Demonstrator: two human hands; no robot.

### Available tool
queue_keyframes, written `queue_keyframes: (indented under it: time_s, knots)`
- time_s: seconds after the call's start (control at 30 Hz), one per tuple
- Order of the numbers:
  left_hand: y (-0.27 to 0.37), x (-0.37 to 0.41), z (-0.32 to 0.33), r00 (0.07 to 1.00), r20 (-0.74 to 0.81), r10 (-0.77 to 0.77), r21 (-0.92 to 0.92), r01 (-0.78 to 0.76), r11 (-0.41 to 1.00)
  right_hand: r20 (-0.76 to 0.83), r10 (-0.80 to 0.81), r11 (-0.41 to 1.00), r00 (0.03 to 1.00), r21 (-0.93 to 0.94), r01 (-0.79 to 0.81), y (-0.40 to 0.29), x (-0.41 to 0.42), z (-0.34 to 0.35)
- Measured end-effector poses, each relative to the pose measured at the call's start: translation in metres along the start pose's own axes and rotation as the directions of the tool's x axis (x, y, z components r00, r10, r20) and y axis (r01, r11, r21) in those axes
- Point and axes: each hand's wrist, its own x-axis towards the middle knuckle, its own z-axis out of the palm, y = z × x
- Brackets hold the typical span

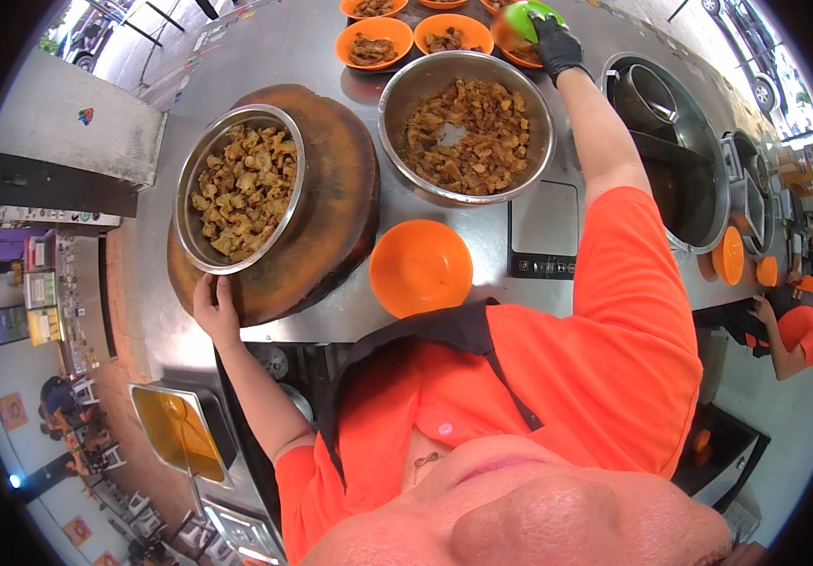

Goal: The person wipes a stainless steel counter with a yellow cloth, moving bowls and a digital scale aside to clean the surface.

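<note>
My right hand (558,46), in a black glove, reaches to the far side and grips a green bowl (534,18) tilted over an orange bowl (519,56) of food pieces. My bare left hand (215,308) rests by the near rim of a steel bowl (298,166) of fried pieces, which stands on a round wooden chopping block (339,156); whether it grips the rim is unclear. Right of the block, a larger steel bowl (551,134) holds browner pieces, its bottom showing in one spot. Nearer to me sits an empty orange bowl (420,269).
Several filled orange bowls (374,42) stand at the far edge of the steel counter. A flat scale (543,219) lies by my right arm. Large steel pots (703,212) are at the right, with a co-worker (802,318) beyond. A sauce pan (180,431) sits lower left.
</note>
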Motion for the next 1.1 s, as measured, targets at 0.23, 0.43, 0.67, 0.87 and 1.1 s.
queue_keyframes:
  time_s: [0.23,0.43,0.67,0.87,1.1]
  knots:
    - [0.015,0.003,0.003,0.998,-0.027,0.052,0.039,-0.050,0.998,-0.022,0.189,0.958,0.982,0.223,-0.180,0.011,-0.062,-0.154]
    - [0.028,-0.004,-0.003,0.997,-0.067,0.042,0.073,-0.037,0.997,0.447,-0.203,-0.177,0.871,0.858,-0.482,0.079,-0.217,-0.173]
    - [0.059,0.014,-0.004,0.992,0.018,0.125,0.193,-0.126,0.973,0.748,-0.091,0.269,0.658,0.654,-0.707,0.113,-0.341,-0.068]
    - [0.044,0.005,-0.013,0.989,-0.042,0.142,0.327,-0.120,0.937,0.310,0.087,0.993,0.947,0.052,-0.108,0.015,-0.265,-0.187]
    - [0.035,-0.004,0.003,0.825,-0.430,0.366,0.422,-0.175,0.890,-0.018,-0.340,0.616,0.940,0.751,0.236,-0.086,-0.250,-0.222]
